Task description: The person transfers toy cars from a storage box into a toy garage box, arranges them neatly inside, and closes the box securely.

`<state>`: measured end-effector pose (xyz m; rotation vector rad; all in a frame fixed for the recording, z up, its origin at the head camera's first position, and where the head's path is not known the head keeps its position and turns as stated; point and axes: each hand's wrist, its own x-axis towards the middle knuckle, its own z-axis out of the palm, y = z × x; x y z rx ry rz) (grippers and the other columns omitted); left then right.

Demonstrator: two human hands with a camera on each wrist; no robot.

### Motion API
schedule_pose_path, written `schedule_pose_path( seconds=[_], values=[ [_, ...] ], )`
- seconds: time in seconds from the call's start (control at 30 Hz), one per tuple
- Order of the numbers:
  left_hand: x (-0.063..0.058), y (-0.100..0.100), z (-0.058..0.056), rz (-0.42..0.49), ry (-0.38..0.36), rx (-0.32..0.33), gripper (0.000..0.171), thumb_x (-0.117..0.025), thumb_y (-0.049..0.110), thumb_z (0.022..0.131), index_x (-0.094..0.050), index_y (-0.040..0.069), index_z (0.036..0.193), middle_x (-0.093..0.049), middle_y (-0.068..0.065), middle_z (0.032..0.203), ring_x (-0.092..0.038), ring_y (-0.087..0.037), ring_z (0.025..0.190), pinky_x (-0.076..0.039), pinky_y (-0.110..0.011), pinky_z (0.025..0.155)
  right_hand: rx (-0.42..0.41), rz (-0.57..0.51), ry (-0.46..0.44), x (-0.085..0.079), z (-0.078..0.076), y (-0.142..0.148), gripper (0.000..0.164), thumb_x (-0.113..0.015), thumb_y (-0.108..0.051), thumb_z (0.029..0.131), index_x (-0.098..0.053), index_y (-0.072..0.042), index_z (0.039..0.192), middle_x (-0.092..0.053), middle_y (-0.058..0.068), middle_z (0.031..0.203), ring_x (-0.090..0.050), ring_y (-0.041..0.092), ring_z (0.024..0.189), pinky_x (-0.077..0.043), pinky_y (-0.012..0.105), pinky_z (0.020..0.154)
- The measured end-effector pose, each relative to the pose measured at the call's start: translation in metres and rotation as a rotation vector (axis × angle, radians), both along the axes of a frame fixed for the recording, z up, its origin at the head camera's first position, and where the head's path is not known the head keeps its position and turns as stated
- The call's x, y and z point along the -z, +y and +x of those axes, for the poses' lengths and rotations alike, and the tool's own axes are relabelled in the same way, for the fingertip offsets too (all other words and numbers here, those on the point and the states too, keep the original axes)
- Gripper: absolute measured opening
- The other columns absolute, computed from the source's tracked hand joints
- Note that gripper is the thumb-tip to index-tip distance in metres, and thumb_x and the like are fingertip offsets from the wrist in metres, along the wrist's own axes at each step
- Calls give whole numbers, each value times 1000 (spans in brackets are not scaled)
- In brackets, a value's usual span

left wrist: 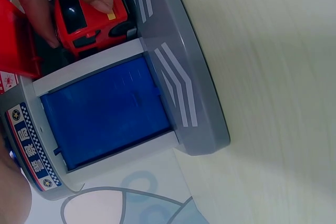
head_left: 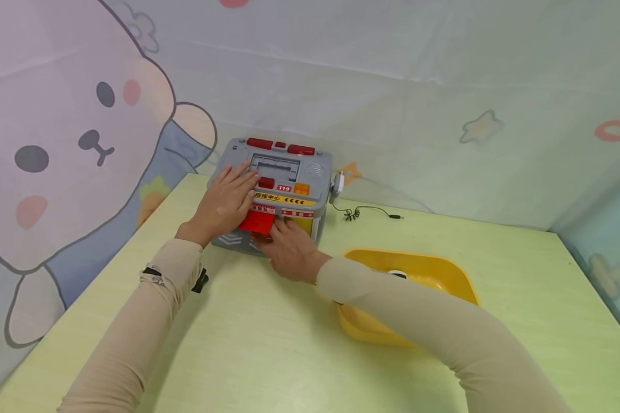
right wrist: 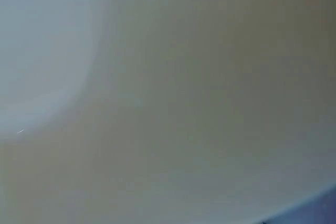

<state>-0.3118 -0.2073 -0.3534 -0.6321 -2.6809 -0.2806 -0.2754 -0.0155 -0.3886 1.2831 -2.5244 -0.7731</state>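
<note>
"Where do the hands stand?"

"A person's left hand point(head_left: 227, 198) lies over the left part of a gray toy station point(head_left: 274, 198) on the table point(head_left: 248, 344), fingers extended, gripping nothing that shows. At its near side, the right hand point(head_left: 291, 249) pinches a red toy car point(left wrist: 89, 17) between thumb and fingers."

"And the car?"

"In the station's doorway, beneath a raised red flap point(head_left: 257, 221) and right of a lowered blue door point(left wrist: 107, 111). A yellow bin point(head_left: 418, 261) sits to the right, partly behind the right sleeve."

"Which step is this?"

"Apparently, passing the car through the doorway. A single moment cannot tell in from out; the right wrist view is only blur."

"What does the next move call for?"

"Likely a straight, level slide, clear of the flap, the station steadied from above."
</note>
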Motion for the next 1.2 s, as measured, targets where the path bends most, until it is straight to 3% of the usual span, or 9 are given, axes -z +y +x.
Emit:
schedule_pose_path(
  seconds=[0.3,0.57,0.83,1.2],
  values=[
    [1,0,0,0,0,-1,50,-44,26,104,-48,1,147,-47,-16,154,-29,-31,152,-10,-46,128,0,12,29,2,1,-6,58,-48,-37,102,-36,-21,156,-49,13,146,-47,27,121,-46,32,98],
    [0,1,1,0,-15,-11,50,-44,26,104,-47,1,147,-46,-16,154,-28,-31,152,-9,-46,128,-4,54,69,5,6,-8,64,-55,-37,100,-33,-16,156,-42,15,153,-43,32,131,-41,39,111],
    [0,-1,0,-11,-11,-18,51,-44,26,104,-46,1,148,-46,-16,154,-28,-30,153,-8,-45,128,1,31,62,4,6,-7,61,-53,-37,101,-34,-19,156,-44,13,150,-42,29,127,-44,34,102],
    [1,0,0,5,-4,-8,50,-43,26,104,-48,1,147,-47,-16,153,-29,-31,152,-9,-45,128,41,-43,27,3,5,-6,57,-48,-37,101,-39,-12,152,-52,13,140,-45,27,119,-44,32,95]
  ],
)
